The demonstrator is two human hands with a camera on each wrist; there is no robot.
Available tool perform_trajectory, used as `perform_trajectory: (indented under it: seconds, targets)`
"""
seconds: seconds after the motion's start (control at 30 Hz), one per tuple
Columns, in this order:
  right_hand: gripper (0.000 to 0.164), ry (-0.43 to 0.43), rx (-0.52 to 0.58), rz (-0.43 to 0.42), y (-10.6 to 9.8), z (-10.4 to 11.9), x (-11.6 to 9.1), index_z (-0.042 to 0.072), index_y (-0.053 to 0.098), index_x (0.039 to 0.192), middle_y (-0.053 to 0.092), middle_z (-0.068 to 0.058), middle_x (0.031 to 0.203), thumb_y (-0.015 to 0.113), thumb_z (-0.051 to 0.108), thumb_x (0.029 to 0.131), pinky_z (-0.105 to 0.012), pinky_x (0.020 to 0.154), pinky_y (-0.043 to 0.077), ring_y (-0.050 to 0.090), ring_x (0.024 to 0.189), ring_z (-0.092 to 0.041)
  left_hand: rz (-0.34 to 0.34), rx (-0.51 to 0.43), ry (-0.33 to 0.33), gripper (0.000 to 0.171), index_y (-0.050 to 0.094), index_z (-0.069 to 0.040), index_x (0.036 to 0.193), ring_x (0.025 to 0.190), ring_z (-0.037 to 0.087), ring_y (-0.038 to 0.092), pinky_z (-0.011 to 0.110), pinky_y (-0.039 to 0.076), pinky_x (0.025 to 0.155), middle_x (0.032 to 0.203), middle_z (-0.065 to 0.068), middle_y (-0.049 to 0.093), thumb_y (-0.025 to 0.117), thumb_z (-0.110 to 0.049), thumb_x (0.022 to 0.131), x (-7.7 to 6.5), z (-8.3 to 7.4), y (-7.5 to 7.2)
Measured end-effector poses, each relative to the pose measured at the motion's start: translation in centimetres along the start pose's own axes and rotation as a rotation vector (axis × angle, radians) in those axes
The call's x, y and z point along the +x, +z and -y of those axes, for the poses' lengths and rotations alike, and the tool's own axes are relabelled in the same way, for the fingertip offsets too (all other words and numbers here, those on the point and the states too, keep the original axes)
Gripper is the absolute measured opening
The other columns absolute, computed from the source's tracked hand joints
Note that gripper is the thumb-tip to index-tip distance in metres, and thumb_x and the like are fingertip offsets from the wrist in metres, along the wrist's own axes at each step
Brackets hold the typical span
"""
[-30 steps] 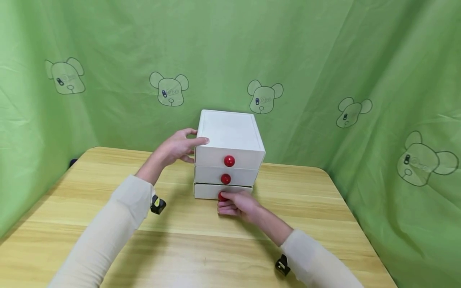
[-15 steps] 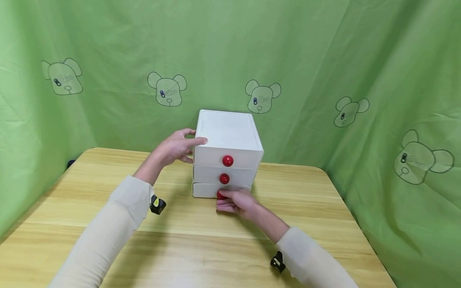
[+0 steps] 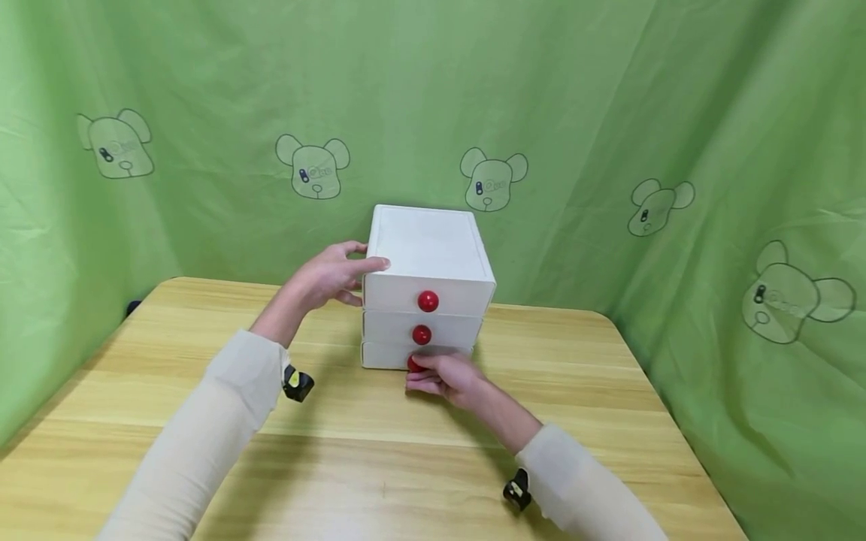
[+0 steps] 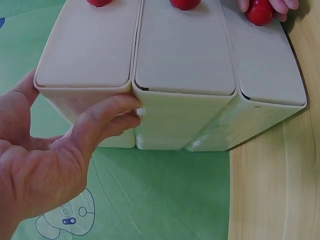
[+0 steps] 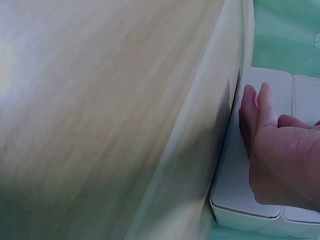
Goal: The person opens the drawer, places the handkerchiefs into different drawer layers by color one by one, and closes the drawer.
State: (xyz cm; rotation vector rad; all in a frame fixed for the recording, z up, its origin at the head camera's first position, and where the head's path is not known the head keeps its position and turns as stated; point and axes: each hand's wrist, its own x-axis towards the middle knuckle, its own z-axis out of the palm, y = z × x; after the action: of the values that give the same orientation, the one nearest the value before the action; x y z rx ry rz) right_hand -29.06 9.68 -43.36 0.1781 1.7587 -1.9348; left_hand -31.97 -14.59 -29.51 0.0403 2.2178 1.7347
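Observation:
A white three-drawer box [image 3: 433, 244] stands at the far middle of the table, each drawer front bearing a round red knob. My left hand [image 3: 330, 276] steadies its left side near the top; the thumb lies on the top edge and the other fingers touch the side wall, as the left wrist view shows too. At the bottom drawer [image 3: 386, 356], my right hand [image 3: 452, 377] pinches the red knob [image 4: 259, 12] between thumb and fingers. That knob is hidden behind the hand [image 5: 285, 155] in the right wrist view. All three drawer fronts sit about level.
The box rests on a wooden table [image 3: 325, 458], close to its back edge. A green curtain [image 3: 419, 98] with mouse-like drawings hangs behind and on both sides. Small black devices [image 3: 296, 383] hang at both cuffs.
The bottom drawer, slightly out with a dark gap above it a second ago, has slid back flush. My right hand moved slightly inward with its knob; my left hand stayed on the box.

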Motion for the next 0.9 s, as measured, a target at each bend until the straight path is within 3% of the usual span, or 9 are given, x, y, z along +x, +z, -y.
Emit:
perform_trajectory:
  seconds: [0.23, 0.53, 0.73, 0.9]
  targets:
    - [0.031, -0.004, -0.042, 0.036, -0.2, -0.3, 0.1, -0.010, 0.059, 0.124, 0.073, -0.023, 0.100, 0.061, 0.010, 0.101, -0.039, 0.088, 0.064, 0.076, 0.082, -0.025, -0.020, 0.033, 0.015, 0.089, 0.017, -0.013, 0.163, 0.141, 0.046, 0.045, 0.040, 0.064, 0.091, 0.150, 0.021, 0.049, 0.068, -0.042, 0.096, 0.2, 0.4, 0.0]
    - [0.039, 0.022, -0.153, 0.106, -0.9, -0.3, -0.5, -0.012, 0.058, 0.126, 0.072, -0.017, 0.093, 0.061, 0.020, 0.103, -0.040, 0.089, 0.064, 0.074, 0.080, -0.023, -0.083, 0.076, 0.060, 0.088, 0.022, -0.014, 0.162, 0.136, 0.042, 0.051, 0.042, 0.064, 0.089, 0.150, 0.022, 0.050, 0.065, -0.052, 0.096, 0.1, 1.0, 0.5]
    - [0.039, -0.003, -0.292, 0.150, -2.1, 0.1, -1.7, -0.017, 0.057, 0.122, 0.069, -0.022, 0.097, 0.057, 0.018, 0.103, -0.046, 0.089, 0.064, 0.073, 0.081, -0.027, -0.161, 0.161, 0.127, 0.085, 0.027, -0.018, 0.161, 0.127, 0.041, 0.059, 0.039, 0.066, 0.084, 0.155, 0.025, 0.042, 0.046, -0.069, 0.097, -0.6, 2.3, 0.9]
    - [0.038, -0.054, -0.420, 0.151, -3.2, 0.9, -2.9, -0.017, 0.058, 0.121, 0.069, -0.024, 0.099, 0.055, 0.017, 0.103, -0.047, 0.088, 0.065, 0.072, 0.081, -0.026, -0.171, 0.178, 0.159, 0.083, 0.028, -0.017, 0.161, 0.121, 0.046, 0.061, 0.041, 0.067, 0.077, 0.142, 0.029, 0.053, 0.033, -0.072, 0.099, -1.7, 3.9, 0.8]
